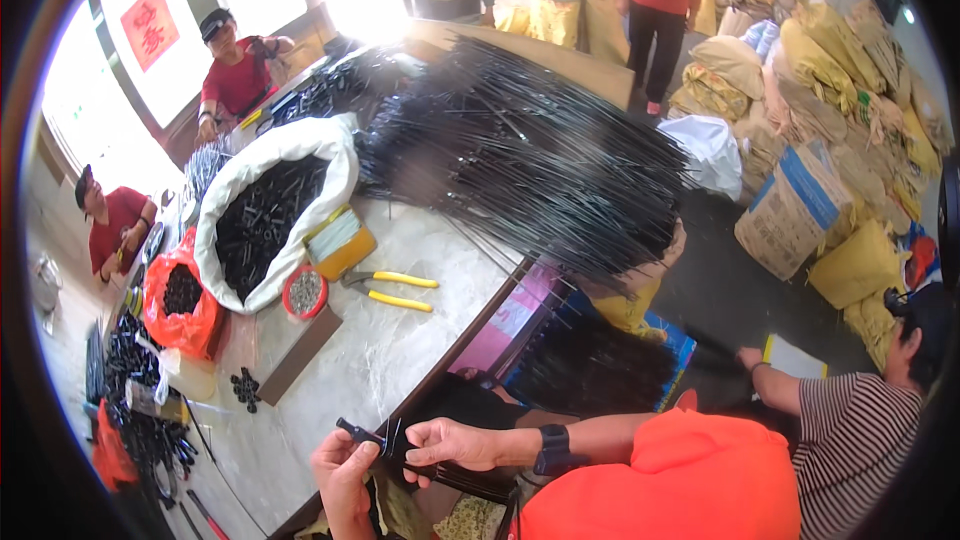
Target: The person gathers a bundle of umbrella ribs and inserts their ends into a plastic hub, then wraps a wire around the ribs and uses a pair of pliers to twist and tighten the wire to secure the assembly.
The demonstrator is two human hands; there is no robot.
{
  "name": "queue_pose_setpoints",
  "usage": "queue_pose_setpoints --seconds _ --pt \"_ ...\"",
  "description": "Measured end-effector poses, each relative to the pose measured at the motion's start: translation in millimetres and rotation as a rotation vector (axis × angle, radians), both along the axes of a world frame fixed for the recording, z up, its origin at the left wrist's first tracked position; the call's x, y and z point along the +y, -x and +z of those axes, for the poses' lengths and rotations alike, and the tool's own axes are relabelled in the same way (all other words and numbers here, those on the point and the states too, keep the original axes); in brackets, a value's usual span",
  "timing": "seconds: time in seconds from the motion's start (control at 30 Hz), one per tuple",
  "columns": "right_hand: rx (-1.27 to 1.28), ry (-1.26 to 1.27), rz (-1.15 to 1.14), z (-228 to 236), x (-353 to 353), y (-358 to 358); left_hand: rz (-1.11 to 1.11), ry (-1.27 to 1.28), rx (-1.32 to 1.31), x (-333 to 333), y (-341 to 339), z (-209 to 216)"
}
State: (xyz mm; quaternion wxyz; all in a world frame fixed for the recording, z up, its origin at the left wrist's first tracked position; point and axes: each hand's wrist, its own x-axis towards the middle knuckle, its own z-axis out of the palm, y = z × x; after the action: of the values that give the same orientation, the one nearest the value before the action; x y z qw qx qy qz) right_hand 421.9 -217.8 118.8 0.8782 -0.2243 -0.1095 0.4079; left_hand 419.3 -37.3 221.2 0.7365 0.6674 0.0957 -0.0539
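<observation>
Near the table's front edge, my left hand (345, 475) pinches a small black tubular part (360, 432) between thumb and fingers. Just to its right, my right hand (452, 445) is closed in a pinch, with a thin silvery wire piece (396, 434) at its fingertips. The wire's tip lies close to the black part; whether they touch I cannot tell. Farther forward on the table are pliers with yellow handles (400, 290), a red round tub of small metal pieces (305, 292) and a dark flat bar (300, 353).
A white sack of black parts (270, 220) and a red bag (182, 295) stand on the pale tabletop (385, 355). Long black rods (530, 160) pile up across the far side. Small black parts (140, 370) lie left. Several people sit or stand around; sacks (830, 70) are stacked right.
</observation>
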Motion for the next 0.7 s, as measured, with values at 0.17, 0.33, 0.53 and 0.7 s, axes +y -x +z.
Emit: queue_pose_setpoints --seconds 0.17,0.33,0.53,0.7 --pt "0.020 0.006 0.001 2.2 -1.3 0.0 0.009 0.098 -0.008 5.0 1.6 -13.3" --pt "-0.115 0.262 0.016 14.5 -3.6 -7.7 -0.033 -0.031 0.002 14.9 -3.2 -16.1" --pt "-0.019 0.182 -0.056 12.2 -10.1 -12.3 -0.079 0.189 0.023 13.9 -17.3 -15.3" --pt "0.023 0.122 -0.007 3.8 -8.0 -11.9 -0.072 0.338 0.027 16.3 -13.6 -25.2"
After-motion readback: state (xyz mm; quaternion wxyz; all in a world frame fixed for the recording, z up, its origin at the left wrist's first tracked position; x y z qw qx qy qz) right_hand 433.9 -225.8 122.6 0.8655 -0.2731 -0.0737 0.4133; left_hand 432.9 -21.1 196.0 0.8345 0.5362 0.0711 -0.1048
